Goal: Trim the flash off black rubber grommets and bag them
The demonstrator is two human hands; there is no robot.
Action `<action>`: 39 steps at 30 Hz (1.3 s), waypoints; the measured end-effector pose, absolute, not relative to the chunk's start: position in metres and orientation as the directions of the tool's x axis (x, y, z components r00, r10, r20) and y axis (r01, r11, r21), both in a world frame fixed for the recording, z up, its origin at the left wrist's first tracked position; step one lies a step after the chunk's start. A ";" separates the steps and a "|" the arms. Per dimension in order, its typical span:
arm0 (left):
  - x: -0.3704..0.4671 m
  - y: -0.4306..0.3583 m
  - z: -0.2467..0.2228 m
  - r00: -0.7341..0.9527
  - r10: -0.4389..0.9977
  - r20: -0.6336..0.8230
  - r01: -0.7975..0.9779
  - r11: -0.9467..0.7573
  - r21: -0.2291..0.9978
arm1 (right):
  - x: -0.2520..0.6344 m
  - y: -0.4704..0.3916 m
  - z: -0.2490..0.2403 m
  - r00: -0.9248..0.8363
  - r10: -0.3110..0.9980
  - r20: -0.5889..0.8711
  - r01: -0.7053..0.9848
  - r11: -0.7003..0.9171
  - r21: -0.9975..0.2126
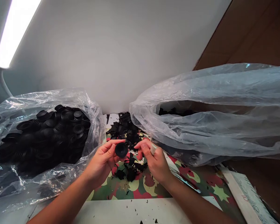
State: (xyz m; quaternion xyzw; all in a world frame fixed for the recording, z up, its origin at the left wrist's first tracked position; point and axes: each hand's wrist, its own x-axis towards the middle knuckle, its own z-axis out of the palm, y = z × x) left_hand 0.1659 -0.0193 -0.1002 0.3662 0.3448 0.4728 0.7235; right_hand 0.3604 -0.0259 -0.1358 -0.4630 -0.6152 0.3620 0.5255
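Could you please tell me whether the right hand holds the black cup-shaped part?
No, the left hand holds the black cup-shaped part, the right hand apart from it.

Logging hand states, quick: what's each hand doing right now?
Left hand: closed, holding a black cup-shaped part.
Right hand: fingers curled; whether holding anything, can't tell.

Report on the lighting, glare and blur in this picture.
Head view: the bar lamp is blown out to white; glare streaks the plastic bag at left; its black ribbed parts look soft and sink into shadow; the black cup in the left hand shows only faint inner detail.
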 end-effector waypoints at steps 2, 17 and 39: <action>0.168 -0.021 -0.101 0.304 0.942 -0.142 -0.423 0.267 0.866 | 0.360 -0.027 -0.138 -0.009 0.947 0.321 0.202 0.316 -0.927; 0.058 0.022 0.012 0.001 0.800 0.601 0.984 -0.108 0.143 | 0.356 -0.032 -0.152 -0.147 0.903 0.404 0.335 0.430 -0.838; 0.201 0.014 -0.124 0.391 0.894 0.218 0.833 -0.444 0.330 | 0.364 -0.022 -0.151 0.137 0.887 0.441 0.165 0.418 -0.893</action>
